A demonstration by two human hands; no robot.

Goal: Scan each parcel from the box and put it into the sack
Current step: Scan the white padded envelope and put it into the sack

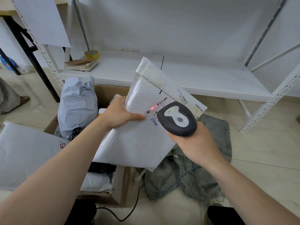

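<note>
The left hand pinches the white padded parcel by one edge, thumb flat on the front and fingers curled behind, holding it tilted above the box. The right hand is wrapped round the handle of the scanner, whose head sits just beside the left thumb and close over the parcel. The red light falls at one end of the barcode rather than across it, so the read could fail, and the tilt of the label may not help. Held by a single edge, the parcel could sag or slip from the pinch back into the box. The sack lies crumpled below the right hand, its mouth not plainly open, and the cable trails across it, so the drop could snag or miss.
</note>
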